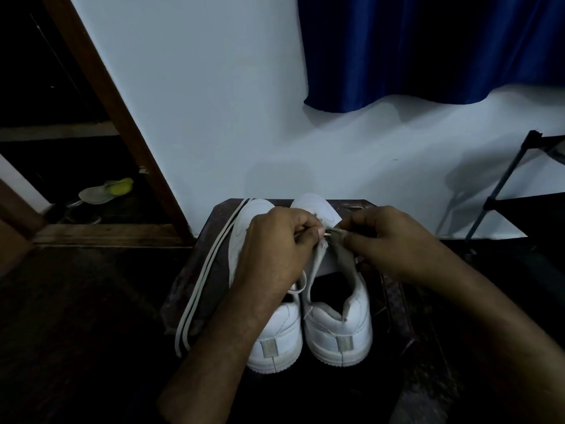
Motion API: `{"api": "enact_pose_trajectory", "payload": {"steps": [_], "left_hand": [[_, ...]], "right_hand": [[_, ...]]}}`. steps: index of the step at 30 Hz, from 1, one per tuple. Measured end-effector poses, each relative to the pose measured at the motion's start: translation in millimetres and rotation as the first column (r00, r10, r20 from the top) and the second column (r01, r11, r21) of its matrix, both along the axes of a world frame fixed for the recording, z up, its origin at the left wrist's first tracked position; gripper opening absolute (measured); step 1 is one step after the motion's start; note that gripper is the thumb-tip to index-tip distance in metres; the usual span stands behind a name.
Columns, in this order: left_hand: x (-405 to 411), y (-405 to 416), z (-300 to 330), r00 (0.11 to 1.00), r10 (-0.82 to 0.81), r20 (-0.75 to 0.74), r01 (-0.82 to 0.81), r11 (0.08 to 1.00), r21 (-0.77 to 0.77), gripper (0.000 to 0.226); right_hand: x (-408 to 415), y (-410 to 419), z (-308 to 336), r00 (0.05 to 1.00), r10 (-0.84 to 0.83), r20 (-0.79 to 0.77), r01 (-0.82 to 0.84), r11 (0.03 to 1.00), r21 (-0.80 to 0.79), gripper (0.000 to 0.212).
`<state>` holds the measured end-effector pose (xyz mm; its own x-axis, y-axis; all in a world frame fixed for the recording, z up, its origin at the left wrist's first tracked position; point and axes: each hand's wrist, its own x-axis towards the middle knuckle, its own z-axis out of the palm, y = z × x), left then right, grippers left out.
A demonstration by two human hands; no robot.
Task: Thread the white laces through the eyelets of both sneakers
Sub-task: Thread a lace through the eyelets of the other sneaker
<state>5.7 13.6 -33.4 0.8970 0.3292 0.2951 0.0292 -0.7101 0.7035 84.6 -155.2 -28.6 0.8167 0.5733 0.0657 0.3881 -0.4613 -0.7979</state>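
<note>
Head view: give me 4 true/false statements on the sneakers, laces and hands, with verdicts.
1. Both hands work at the right sneaker. True.
2. The left hand is empty and open. False: it pinches a lace end at the eyelets.
3. A loose white lace lies left of the left sneaker. True.
4. The right hand rests flat on the stool. False: its fingers are curled at the right sneaker's eyelet flap.

Home: blue curtain [428, 47], wooden doorframe [113, 117].
</note>
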Motion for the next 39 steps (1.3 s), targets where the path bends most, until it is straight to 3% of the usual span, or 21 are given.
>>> {"api": "enact_pose_trajectory", "payload": {"steps": [8, 11, 17, 26, 30, 32, 36, 39], "left_hand": [[5.3, -6.1, 5.0, 0.996, 0.034, -0.082, -0.018, 0.983, 0.183, 0.01], [7.8, -4.9, 3.7, 0.997, 0.029, -0.075, -0.015, 0.985, 0.173, 0.009], [14.0, 2.1, -2.6, 0.998, -0.006, -0.061, 0.007, 1.0, 0.013, 0.008], [15.7, -3.8, 1.1, 0.999, 0.024, -0.024, -0.018, 0.969, 0.245, 0.013], [17.3, 2.0, -0.7, 0.999, -0.006, -0.033, 0.009, 0.997, 0.08, 0.006], [17.9, 6.0, -2.9, 0.999, -0.02, -0.025, 0.019, 0.999, -0.045, 0.014], [17.4, 8.6, -6.1, 0.999, -0.046, -0.002, 0.045, 0.985, -0.167, 0.02], [16.9, 10.2, -7.5, 0.997, -0.072, -0.014, 0.067, 0.975, -0.213, 0.015]], "right_hand": [[5.8, -1.1, -5.0, 0.95, 0.06, -0.308, -0.026, 0.993, 0.114, 0.022], [5.0, -0.6, -3.9, 0.924, 0.071, -0.377, -0.015, 0.989, 0.15, 0.024], [5.4, 2.1, -5.6, 0.913, 0.064, -0.403, 0.0, 0.988, 0.155, 0.025], [5.4, 3.5, -8.9, 0.924, 0.069, -0.376, -0.002, 0.984, 0.177, 0.019], [7.8, 3.5, -11.6, 0.937, 0.056, -0.346, 0.008, 0.983, 0.183, 0.028], [9.0, 3.6, -13.9, 0.935, 0.054, -0.351, 0.022, 0.978, 0.209, 0.034], [9.0, 4.1, -17.6, 0.962, 0.061, -0.266, -0.01, 0.982, 0.19, 0.015], [9.2, 7.5, -20.9, 0.994, 0.015, -0.105, -0.003, 0.993, 0.115, 0.016]]}}
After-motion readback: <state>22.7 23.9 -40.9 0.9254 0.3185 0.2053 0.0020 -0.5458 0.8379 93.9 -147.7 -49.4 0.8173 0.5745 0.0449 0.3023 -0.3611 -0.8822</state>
